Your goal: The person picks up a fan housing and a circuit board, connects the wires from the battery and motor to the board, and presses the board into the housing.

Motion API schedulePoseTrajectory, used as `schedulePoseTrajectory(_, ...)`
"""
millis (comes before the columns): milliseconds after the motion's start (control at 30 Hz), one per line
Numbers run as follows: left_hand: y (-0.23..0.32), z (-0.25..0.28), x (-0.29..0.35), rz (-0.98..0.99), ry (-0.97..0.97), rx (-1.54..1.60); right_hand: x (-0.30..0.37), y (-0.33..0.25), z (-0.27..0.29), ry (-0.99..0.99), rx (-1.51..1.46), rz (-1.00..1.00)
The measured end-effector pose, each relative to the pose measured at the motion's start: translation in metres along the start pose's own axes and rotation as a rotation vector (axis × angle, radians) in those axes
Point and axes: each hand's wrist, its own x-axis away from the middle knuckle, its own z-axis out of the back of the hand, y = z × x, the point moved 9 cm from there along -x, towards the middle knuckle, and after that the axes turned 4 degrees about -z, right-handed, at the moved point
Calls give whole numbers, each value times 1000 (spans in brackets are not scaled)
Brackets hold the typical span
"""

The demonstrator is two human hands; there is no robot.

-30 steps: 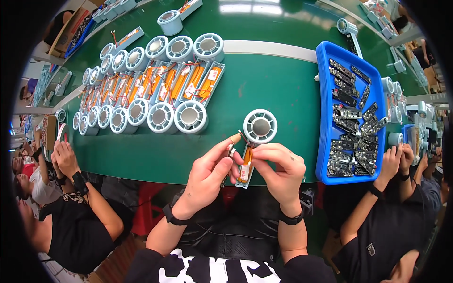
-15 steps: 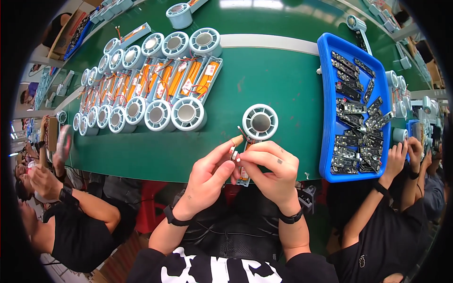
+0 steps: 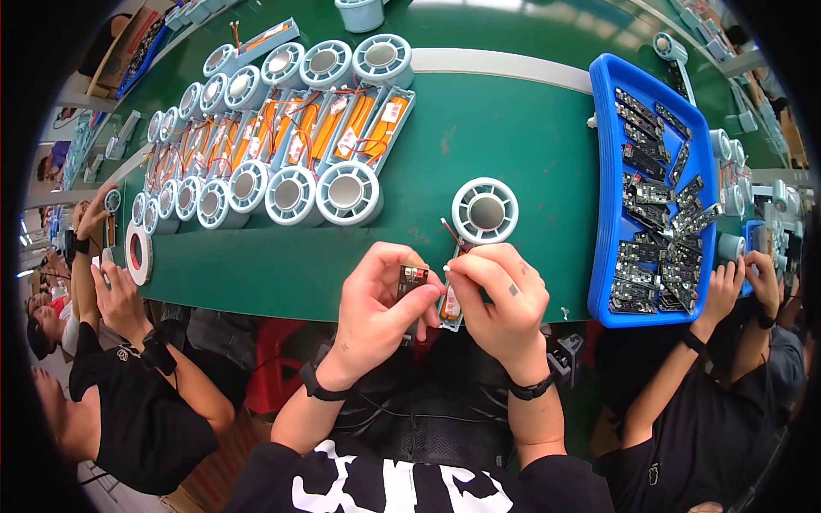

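Note:
Close to the table's front edge lies a pale blue handheld fan housing (image 3: 486, 186), its round head away from me and its handle toward me. An orange battery (image 3: 451, 304) shows in the handle between my hands; the rest is covered. My left hand (image 3: 372, 299) is closed on a small black circuit board (image 3: 413, 275), held upright with white and red sockets at its top. A small white plug (image 3: 447, 268) sits between the thumb and finger of my right hand (image 3: 505, 299), just right of the board and apart from it. A thin wire stands up beside the fan head.
Rows of similar fan housings (image 3: 349, 195) with orange batteries and red wires fill the left of the green table (image 3: 513, 111). On the right, a blue tray (image 3: 602, 197) holds many black circuit boards (image 3: 650, 192). Co-workers' hands (image 3: 120, 299) are busy on both sides.
My left hand has turned the board so its socketed face shows. My right hand has drawn slightly away from it with the plug. The co-worker's hands at left have shifted; a white ring appears there.

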Motion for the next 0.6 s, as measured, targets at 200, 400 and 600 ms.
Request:
schedulePoseTrajectory(200,-6,9,1,-39,-1,-74,-1,-3,-4,-21,53,36)
schedulePoseTrajectory(400,-5,4,3,-88,-21,27,-1,-5,-5,-27,33,75)
schedulePoseTrajectory(600,-9,-2,2,-68,35,77,1,-5,-6,-30,35,100)
